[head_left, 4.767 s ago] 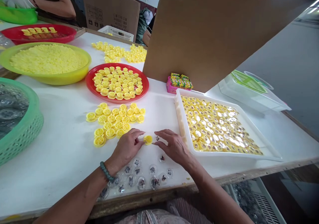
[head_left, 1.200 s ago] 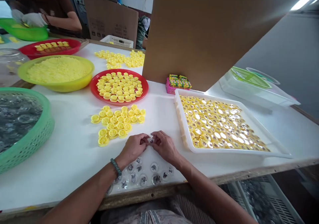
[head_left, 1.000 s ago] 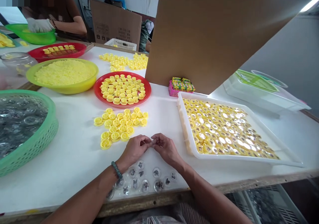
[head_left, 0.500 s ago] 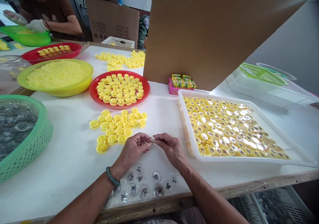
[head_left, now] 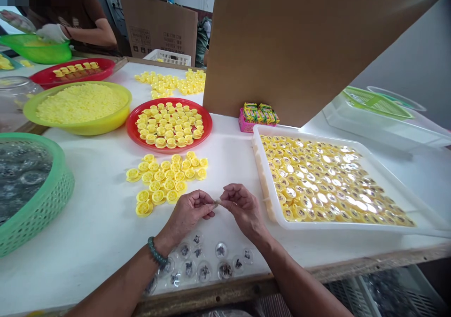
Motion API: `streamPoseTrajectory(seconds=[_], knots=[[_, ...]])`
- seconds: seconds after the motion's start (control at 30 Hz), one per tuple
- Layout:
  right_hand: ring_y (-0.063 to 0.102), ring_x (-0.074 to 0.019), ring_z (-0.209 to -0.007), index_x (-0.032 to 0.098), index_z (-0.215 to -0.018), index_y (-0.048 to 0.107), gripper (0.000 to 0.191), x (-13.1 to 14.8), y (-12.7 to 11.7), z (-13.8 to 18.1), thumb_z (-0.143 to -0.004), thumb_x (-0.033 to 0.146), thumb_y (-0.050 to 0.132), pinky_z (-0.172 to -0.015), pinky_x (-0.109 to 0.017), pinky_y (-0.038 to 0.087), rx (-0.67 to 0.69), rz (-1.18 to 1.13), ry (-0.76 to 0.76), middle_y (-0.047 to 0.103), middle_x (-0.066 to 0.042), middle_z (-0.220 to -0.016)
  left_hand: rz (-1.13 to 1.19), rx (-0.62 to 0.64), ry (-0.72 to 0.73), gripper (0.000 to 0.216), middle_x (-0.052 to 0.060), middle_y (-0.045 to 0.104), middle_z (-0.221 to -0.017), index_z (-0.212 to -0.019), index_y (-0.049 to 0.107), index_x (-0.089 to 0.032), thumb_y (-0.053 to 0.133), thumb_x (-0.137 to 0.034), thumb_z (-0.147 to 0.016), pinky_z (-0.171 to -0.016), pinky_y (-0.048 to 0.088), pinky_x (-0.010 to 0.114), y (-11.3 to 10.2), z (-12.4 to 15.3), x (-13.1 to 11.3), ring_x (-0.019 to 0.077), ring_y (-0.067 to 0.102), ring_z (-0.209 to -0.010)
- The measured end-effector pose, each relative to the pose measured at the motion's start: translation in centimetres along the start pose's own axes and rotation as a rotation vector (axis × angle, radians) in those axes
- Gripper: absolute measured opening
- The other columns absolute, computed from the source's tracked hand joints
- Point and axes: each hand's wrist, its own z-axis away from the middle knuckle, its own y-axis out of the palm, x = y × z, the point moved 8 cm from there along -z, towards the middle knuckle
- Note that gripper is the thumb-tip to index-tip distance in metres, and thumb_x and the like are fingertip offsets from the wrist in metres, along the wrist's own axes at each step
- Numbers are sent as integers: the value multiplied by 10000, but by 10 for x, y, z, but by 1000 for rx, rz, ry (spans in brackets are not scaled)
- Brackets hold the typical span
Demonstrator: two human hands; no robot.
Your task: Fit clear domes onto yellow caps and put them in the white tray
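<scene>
My left hand and my right hand meet above the white table, their fingertips pinching a small pale piece between them. It is too small to identify. Just below my hands lie several clear plastic domes with dark printed pictures inside. A loose cluster of yellow round caps sits left of my left hand, close but apart from it. A beaded green bracelet circles my left wrist.
A red plate of yellow caps and a yellow-green bowl of small yellow pieces stand ahead. A white tray of caps lies right, a green basket left. A gloved co-worker's hand works far left, beyond a cardboard sheet's edge.
The yellow cap once beside my hands no longer shows there. My hands have come together and pinch the small piece. In the last moments, they have barely moved, and the view has shifted slightly.
</scene>
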Motion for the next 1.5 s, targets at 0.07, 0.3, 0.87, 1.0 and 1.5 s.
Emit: streamPoseTrajectory(seconds=[0.07, 0.3, 0.87, 1.0, 1.5], knots=[[570, -143, -735, 226, -970, 553, 241, 3, 1, 0, -756, 263, 659, -692, -266, 462, 24, 16, -14, 610, 0, -781, -37, 5, 13, 206, 26, 640, -744, -806, 614, -151, 659, -322, -698, -631, 477, 264, 1, -1, 0, 147, 603, -649], [578, -136, -677, 216, -909, 574, 138, 7, 10, 1, -783, 246, 621, -665, -262, 471, 90, 214, -50, 630, 6, -751, -464, -86, 157, 141, 2, 653, -659, -744, 666, -195, 604, -321, -741, -611, 441, 245, 1, 2, -6, 154, 581, -640], [563, -151, -700, 243, -987, 619, 220, 12, 16, 11, -768, 233, 635, -491, -228, 476, 45, 583, -223, 598, -34, -878, -361, -22, 192, 350, -4, 630, -665, -883, 694, -179, 412, -386, -885, -604, 418, 241, 7, 13, -14, 146, 553, -650], [524, -131, -667, 207, -911, 605, 163, 13, 16, 9, -761, 248, 655, -576, -238, 479, 57, 589, -224, 580, -17, -817, -920, -295, 396, 281, 52, 642, -892, -985, 638, -164, 479, -362, -864, -754, 442, 303, -27, 31, -52, 187, 565, -811], [543, -133, -727, 205, -941, 586, 202, 18, 18, 13, -755, 225, 661, -589, -223, 480, 135, 572, -255, 584, -17, -857, -1373, -137, 304, 138, 76, 574, -920, -931, 579, -160, 535, -186, -803, -807, 461, 383, -40, 40, -35, 234, 531, -909]])
